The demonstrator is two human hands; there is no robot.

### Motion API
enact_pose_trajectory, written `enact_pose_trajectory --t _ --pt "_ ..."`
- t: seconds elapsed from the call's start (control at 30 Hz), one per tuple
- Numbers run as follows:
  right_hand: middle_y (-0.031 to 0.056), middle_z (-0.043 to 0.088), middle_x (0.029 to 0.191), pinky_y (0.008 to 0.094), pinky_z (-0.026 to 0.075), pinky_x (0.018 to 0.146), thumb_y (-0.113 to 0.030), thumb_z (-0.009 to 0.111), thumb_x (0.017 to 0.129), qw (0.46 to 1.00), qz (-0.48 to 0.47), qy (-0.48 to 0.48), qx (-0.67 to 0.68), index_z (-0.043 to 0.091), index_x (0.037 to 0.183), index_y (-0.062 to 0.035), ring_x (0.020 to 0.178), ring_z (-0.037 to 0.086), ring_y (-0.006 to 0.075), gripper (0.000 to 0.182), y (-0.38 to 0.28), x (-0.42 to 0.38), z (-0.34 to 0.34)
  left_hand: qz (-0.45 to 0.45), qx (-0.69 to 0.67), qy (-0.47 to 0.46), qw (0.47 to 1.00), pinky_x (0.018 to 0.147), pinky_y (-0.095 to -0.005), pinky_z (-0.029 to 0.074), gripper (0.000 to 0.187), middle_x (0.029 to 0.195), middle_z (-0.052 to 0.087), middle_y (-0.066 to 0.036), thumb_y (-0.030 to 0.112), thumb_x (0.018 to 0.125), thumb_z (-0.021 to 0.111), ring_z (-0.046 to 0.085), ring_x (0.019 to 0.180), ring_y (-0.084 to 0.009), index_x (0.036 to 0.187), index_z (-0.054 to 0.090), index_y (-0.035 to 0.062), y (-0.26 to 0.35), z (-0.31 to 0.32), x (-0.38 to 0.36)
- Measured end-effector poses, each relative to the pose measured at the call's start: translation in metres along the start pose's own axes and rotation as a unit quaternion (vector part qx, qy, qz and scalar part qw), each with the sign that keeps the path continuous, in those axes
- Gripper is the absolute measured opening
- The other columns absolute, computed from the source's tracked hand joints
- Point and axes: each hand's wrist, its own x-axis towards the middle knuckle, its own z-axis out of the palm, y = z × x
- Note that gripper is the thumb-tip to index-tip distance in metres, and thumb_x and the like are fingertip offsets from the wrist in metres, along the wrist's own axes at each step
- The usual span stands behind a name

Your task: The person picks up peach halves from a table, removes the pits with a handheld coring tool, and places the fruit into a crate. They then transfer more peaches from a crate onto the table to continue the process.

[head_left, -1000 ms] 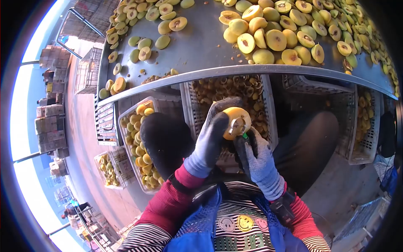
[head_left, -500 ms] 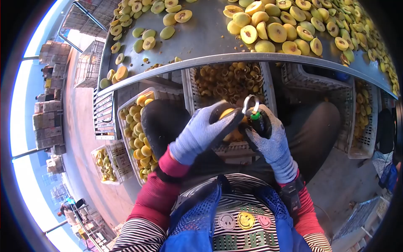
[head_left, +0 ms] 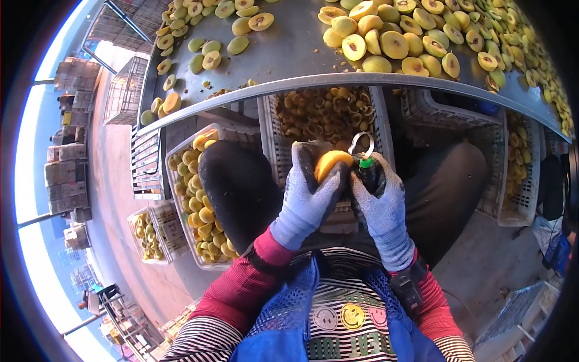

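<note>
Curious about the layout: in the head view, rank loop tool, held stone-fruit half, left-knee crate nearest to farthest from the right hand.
1. Loop tool: in the right hand.
2. Stone-fruit half: leftward, in the left hand.
3. Left-knee crate: farther left.

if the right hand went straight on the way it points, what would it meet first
The right hand would likely meet the table edge; the middle crate seems lower, but depth is unclear.
</note>
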Motion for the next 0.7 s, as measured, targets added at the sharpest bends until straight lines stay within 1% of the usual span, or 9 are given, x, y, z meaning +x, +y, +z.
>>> enact_pose_trajectory --t 0.1,0.2,0.27,0.33,0.4,0.43,0.53,0.63,0.7 --pt "0.0107 0.060 0.083 0.0300 0.049 0.068 -0.003 0.064 0.080 0.998 0.046 -0.031 0.037 0.055 0.100 -0.0014 0.074 0.061 0.0164 0.022 -0.004 -0.002 0.003 0.026 0.034 0.037 0.998 0.074 -0.0263 0.047 0.029 0.095 0.057 -0.008 0.006 0.086 0.061 0.055 0.083 -0.0128 0.110 0.046 0.0016 0.001 0.002 -0.005" --pt "0.0143 0.060 0.080 0.0327 0.049 0.067 -0.005 0.066 0.078 0.996 -0.035 0.017 -0.076 0.055 0.098 -0.0024 0.073 0.064 0.0255 0.023 -0.006 -0.011 0.008 0.043 0.047 0.064 0.996 0.076 -0.0261 0.047 0.028 0.097 0.057 -0.008 0.007 0.088 0.058 0.056 0.088 -0.0131 0.113 0.046 0.0013 -0.004 0.010 -0.010" --pt "0.0168 0.060 0.080 0.0345 0.049 0.065 -0.007 0.068 0.076 0.990 -0.117 -0.001 -0.076 0.056 0.097 -0.0037 0.073 0.063 0.0325 0.025 -0.008 -0.015 0.009 0.009 -0.142 0.057 0.988 0.080 -0.0270 0.048 0.028 0.101 0.057 -0.008 0.009 0.092 0.054 0.056 0.093 -0.0130 0.117 0.045 0.0014 -0.011 0.014 -0.011" --pt "0.0135 0.060 0.079 0.0340 0.049 0.063 -0.008 0.069 0.076 0.991 -0.122 -0.011 -0.057 0.055 0.095 -0.0034 0.070 0.064 0.0259 0.024 -0.005 -0.019 0.010 -0.002 -0.155 0.024 0.988 0.082 -0.0278 0.048 0.029 0.104 0.057 -0.008 0.014 0.094 0.052 0.055 0.096 -0.0129 0.120 0.047 0.0016 -0.006 0.011 -0.011" --pt "0.0094 0.060 0.074 0.0331 0.050 0.061 -0.007 0.067 0.079 0.995 -0.007 -0.054 0.078 0.054 0.094 -0.0025 0.069 0.064 0.0185 0.019 -0.007 -0.026 0.008 0.081 0.055 0.055 0.994 0.081 -0.0278 0.048 0.029 0.104 0.058 -0.008 0.022 0.095 0.053 0.056 0.094 -0.0130 0.117 0.052 0.0024 -0.003 0.010 -0.008" --pt "0.0064 0.058 0.070 0.0313 0.050 0.061 -0.007 0.063 0.084 0.985 0.064 -0.023 0.160 0.054 0.093 -0.0010 0.070 0.063 0.0136 0.014 -0.021 -0.027 0.008 -0.025 -0.159 0.055 0.985 0.080 -0.0268 0.048 0.033 0.103 0.059 -0.007 0.030 0.096 0.052 0.057 0.092 -0.0127 0.114 0.055 0.0031 0.005 0.005 -0.005" --pt "0.0114 0.061 0.072 0.0343 0.049 0.059 -0.011 0.060 0.087 0.999 -0.042 -0.020 0.000 0.052 0.094 0.0017 0.064 0.063 0.0235 0.016 -0.008 -0.021 0.005 -0.057 -0.185 0.076 0.978 0.079 -0.0256 0.048 0.034 0.100 0.060 -0.007 0.031 0.096 0.051 0.058 0.089 -0.0119 0.115 0.055 0.0030 0.007 -0.001 -0.002" --pt "0.0198 0.060 0.078 0.0411 0.047 0.059 -0.015 0.059 0.089 0.994 -0.034 -0.087 -0.048 0.051 0.102 0.0040 0.069 0.061 0.0371 0.025 -0.009 -0.029 0.008 -0.036 -0.163 0.089 0.982 0.079 -0.0250 0.047 0.030 0.101 0.060 -0.008 0.025 0.096 0.052 0.057 0.090 -0.0116 0.112 0.056 0.0006 0.012 0.009 -0.009" --pt "0.0212 0.060 0.080 0.0408 0.047 0.061 -0.014 0.058 0.089 0.994 -0.063 -0.061 -0.058 0.051 0.106 0.0057 0.071 0.061 0.0370 0.027 0.004 -0.034 0.013 -0.024 -0.135 0.101 0.985 0.079 -0.0254 0.047 0.029 0.101 0.060 -0.008 0.024 0.096 0.052 0.057 0.090 -0.0119 0.111 0.056 0.0000 0.011 0.010 -0.010"
